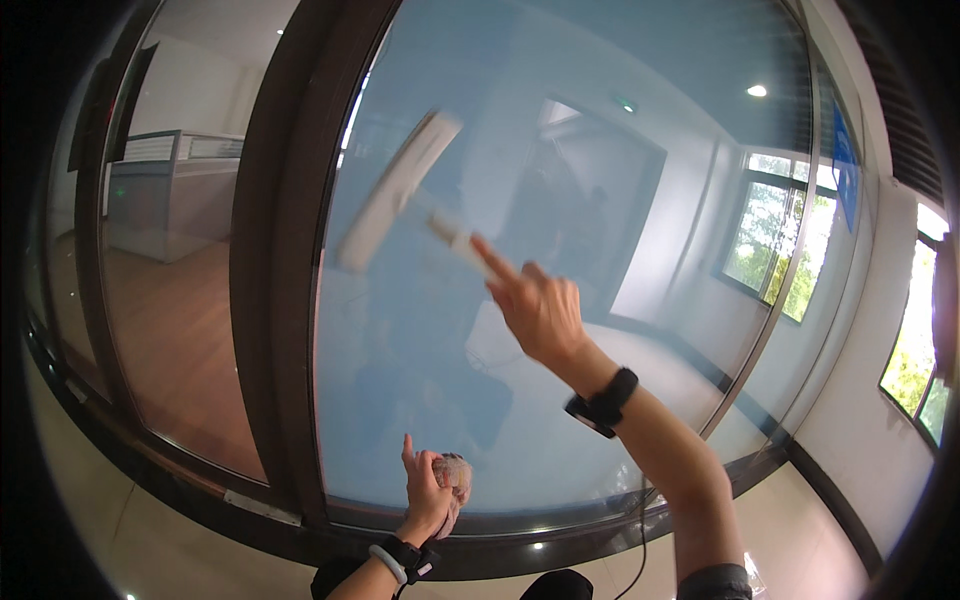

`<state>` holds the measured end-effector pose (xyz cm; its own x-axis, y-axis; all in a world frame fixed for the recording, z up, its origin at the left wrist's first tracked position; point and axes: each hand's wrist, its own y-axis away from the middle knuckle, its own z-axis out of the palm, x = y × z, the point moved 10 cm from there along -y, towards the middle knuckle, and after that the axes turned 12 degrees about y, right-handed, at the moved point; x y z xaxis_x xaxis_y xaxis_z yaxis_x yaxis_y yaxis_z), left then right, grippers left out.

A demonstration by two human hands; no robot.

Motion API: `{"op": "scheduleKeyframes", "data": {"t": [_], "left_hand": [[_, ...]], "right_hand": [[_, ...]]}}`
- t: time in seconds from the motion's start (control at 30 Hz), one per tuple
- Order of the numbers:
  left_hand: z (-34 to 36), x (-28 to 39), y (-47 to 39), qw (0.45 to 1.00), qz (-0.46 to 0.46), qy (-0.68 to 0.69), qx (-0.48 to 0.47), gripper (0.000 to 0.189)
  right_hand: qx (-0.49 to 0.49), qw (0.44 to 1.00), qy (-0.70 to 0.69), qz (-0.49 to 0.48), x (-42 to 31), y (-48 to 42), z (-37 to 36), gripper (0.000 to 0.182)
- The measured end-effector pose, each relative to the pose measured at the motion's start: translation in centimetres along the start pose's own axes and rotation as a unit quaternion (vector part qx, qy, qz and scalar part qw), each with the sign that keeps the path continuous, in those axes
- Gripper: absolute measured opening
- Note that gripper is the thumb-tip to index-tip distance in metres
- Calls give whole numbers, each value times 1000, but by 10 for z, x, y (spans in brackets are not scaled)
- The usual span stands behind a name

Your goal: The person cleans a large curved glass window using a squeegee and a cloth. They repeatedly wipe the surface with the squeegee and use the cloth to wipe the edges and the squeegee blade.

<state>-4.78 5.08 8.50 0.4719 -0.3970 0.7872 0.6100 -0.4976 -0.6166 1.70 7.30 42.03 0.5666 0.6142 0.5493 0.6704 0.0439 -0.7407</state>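
Observation:
My right hand (541,311) grips the light handle of a window squeegee (401,187), with the index finger stretched along it. The squeegee's long pale head is tilted, up and to the left of the hand, near the left side of a large glass pane (480,405). Motion blurs the head, and whether its edge touches the glass I cannot tell. Low in front of me, my left hand (427,491) holds a bunched greyish-pink cloth (454,480), its index finger pointing up. Both wrists wear black straps.
A dark brown frame post (289,247) borders the pane on the left, and a dark sill (487,525) runs below it. A black cable (639,555) hangs under my right forearm. Through the left glass shows a grey cubicle partition (176,202). A window (911,337) is at the right.

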Motion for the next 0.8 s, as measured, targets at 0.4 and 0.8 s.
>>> {"op": "scheduleKeyframes", "data": {"t": [0.4,0.8], "left_hand": [[4,1,-1,1000,-5,16,-2,36],[10,9,-5,999,-27,9,-19,33]], "right_hand": [[-32,973,26,-226,-101,39,37,67],[-106,970,-45,-216,-140,117,95,78]]}}
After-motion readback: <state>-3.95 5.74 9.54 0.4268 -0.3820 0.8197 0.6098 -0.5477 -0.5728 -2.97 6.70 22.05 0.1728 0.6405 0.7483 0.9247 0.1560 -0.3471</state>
